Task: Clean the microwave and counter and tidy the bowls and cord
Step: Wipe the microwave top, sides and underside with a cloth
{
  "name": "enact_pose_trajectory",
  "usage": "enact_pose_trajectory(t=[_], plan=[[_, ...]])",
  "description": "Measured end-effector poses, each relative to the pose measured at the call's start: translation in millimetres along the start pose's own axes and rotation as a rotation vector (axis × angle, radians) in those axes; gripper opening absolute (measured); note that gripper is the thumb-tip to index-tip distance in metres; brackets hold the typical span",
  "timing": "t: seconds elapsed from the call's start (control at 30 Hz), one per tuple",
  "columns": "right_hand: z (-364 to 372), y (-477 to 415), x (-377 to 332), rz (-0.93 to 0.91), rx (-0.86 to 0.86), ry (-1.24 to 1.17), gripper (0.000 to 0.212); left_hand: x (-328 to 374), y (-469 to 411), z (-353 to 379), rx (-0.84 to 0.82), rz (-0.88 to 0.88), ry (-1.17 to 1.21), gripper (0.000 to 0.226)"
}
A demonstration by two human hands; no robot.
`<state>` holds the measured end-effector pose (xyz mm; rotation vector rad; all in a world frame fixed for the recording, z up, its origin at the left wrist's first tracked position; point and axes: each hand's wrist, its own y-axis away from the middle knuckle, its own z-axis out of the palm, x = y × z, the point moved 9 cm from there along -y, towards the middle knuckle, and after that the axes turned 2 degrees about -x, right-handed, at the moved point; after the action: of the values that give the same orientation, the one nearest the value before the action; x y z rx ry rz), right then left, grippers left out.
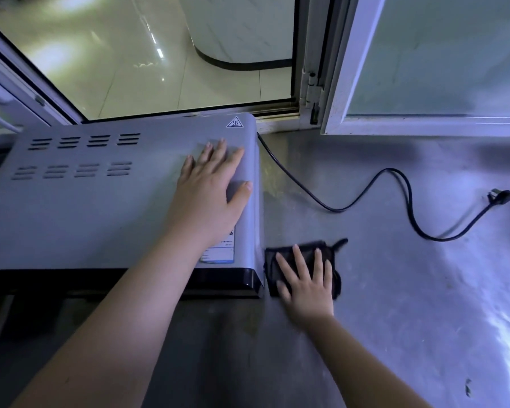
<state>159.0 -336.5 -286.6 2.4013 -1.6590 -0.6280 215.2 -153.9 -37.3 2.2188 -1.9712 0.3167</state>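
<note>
Two bare forearms reach in from the near edge, the left one crossing over the dark near front of the microwave [71, 207], the right one over the grey counter [395, 290]. On the counter, the right hand [305, 285] lies flat with its fingers spread wide, palm pressed down on a dark cloth [324, 254] that sits just beside the microwave's near right corner; nothing is gripped, the hand only bears on the fabric, and a loose corner of the cloth sticks out to the far right. Up on the appliance, the left hand [211, 184] is likewise open and flat, palm on the silver top near its right edge, thumb reaching toward the rounded side, holding nothing. Rows of vent slots [80, 156] run across the far left part of the top. A triangular hot-surface warning sticker [234, 122] with wavy heat lines sits at the far right corner. A rating label [218, 254] with a blue strip lies by the near right corner, partly hidden under the left forearm; its print is too small to read. From the far right side of the microwave a black cord [365, 189] snakes loosely across the counter to the right, ending in an unplugged plug [501, 196] lying well apart from both hands. Beyond the counter, an open white-framed window [345, 69] shows a glossy tiled floor [124, 54] outside
</note>
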Motion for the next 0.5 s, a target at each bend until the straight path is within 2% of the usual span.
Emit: enact_pose_trajectory(t=[0.13, 0.2, 0.37, 0.5], plan=[[29.9, 86.0, -2.5, -0.055, 0.030, -0.007, 0.062, -0.1, 0.3, -1.3, 0.023, 0.010, 0.012, 0.066], [32.4, 92.0, -4.0, -0.087, 0.016, -0.012, 0.063, -0.3, 0.7, -1.4, 0.031, 0.017, 0.022, 0.068], [-10.8, -30.2, -8.7, -0.042, 0.058, 0.020, 0.058, -1.1, 0.0, -2.1, 0.055, 0.022, 0.044, 0.069], [-44.7, -135.5, -19.2, 0.019, -0.010, 0.054, 0.056, -0.6, -0.6, -4.1, 0.089, 0.027, 0.059, 0.065]])
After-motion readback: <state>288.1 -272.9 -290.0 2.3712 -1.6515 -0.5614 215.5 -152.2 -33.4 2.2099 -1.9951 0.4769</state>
